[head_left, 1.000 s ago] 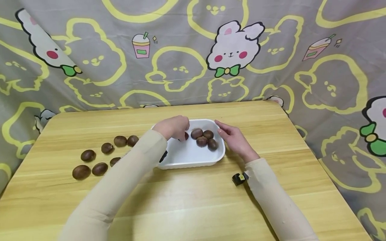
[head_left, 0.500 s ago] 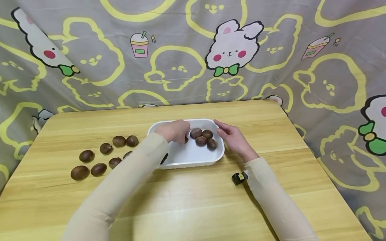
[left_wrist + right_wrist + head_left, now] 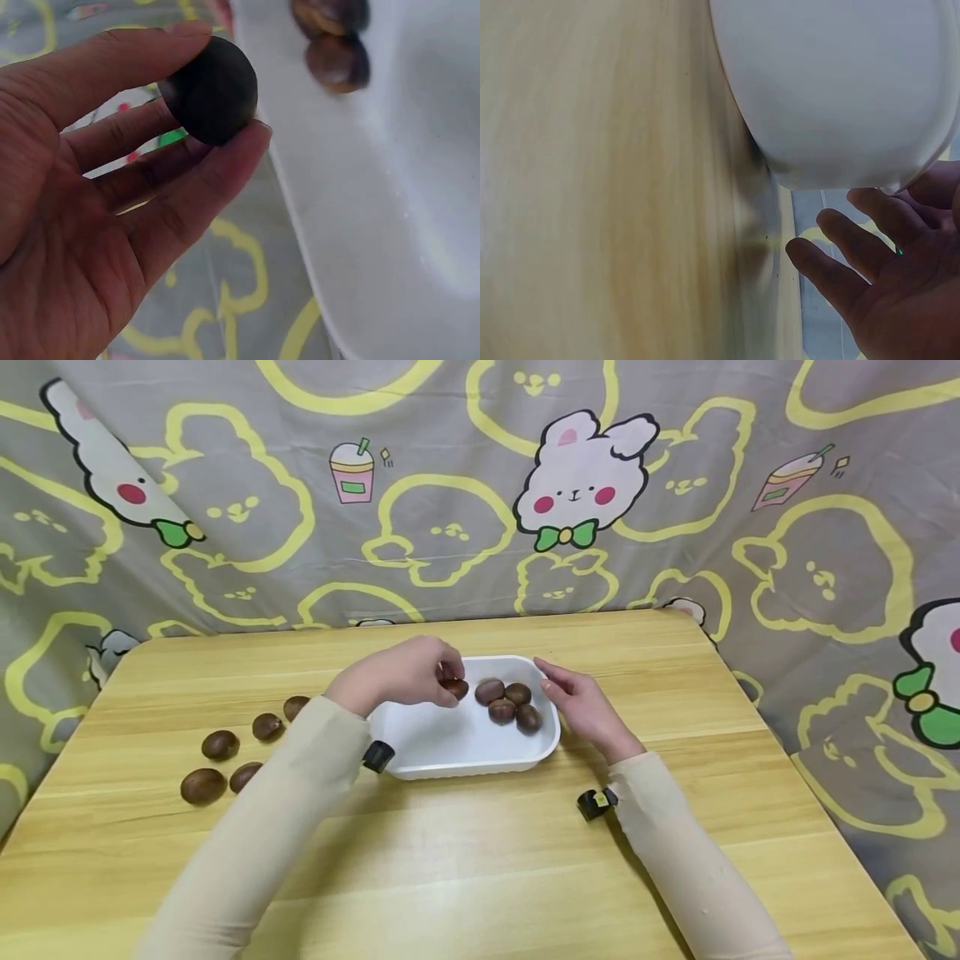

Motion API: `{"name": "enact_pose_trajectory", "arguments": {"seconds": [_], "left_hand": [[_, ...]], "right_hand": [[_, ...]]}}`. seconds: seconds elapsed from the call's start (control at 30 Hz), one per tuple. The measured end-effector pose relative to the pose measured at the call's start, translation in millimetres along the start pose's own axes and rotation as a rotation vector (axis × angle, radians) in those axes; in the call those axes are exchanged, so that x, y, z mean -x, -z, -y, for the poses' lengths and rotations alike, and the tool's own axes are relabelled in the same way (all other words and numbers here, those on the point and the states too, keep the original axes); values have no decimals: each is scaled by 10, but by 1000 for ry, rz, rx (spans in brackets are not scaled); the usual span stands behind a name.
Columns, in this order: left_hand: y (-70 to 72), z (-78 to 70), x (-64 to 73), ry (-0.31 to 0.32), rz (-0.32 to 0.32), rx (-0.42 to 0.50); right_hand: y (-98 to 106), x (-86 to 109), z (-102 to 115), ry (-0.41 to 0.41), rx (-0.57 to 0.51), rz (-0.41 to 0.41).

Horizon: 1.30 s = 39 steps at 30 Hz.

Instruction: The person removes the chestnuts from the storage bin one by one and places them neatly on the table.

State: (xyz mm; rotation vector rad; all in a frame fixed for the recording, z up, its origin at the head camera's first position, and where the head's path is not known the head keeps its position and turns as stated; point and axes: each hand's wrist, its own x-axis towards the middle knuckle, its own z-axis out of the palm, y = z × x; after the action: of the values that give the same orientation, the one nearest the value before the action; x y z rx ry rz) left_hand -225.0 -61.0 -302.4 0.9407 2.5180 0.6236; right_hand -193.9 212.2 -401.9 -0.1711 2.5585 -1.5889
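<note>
A white plastic tray (image 3: pixel 465 752) sits on the wooden table, with several brown chestnuts (image 3: pixel 502 711) grouped in its right half. My left hand (image 3: pixel 405 672) is over the tray's left part and pinches another chestnut (image 3: pixel 216 90) between thumb and fingertips. In the left wrist view that chestnut is dark and clear of the tray wall (image 3: pixel 300 225). My right hand (image 3: pixel 588 706) rests at the tray's right end, thumb and index at the rim. Its other fingers (image 3: pixel 832 262) extend loosely beside the tray's outer wall in the right wrist view.
More chestnuts (image 3: pixel 221 745) lie in two loose rows on the table left of the tray, some hidden by my left sleeve (image 3: pixel 262 827). A patterned grey curtain (image 3: pixel 450 527) hangs behind the table (image 3: pixel 480 860). Small black devices (image 3: pixel 596 804) are strapped at both wrists.
My left hand has dipped low into the tray, then come up and left with a chestnut in its fingertips. The right hand and the grouped chestnuts have stayed put.
</note>
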Motion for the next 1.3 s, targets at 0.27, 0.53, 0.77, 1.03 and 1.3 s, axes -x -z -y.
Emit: {"name": "enact_pose_trajectory", "arguments": {"seconds": [0.27,0.53,0.77,1.03,1.3], "left_hand": [[69,204,633,50,-186,164],[-23,335,1155,178,-211,433],[-228,529,1502,65,-374,314],[-513,761,1746,105,-370,374],[-757,902,1764,212,-362,349]], "right_hand": [[-29,-30,6,7,-8,10],[-29,-43,29,9,-5,11],[-53,-14,1,-9,-5,21],[-29,-17,-3,-3,-3,21],[-3,-13,-17,11,-1,11]]}}
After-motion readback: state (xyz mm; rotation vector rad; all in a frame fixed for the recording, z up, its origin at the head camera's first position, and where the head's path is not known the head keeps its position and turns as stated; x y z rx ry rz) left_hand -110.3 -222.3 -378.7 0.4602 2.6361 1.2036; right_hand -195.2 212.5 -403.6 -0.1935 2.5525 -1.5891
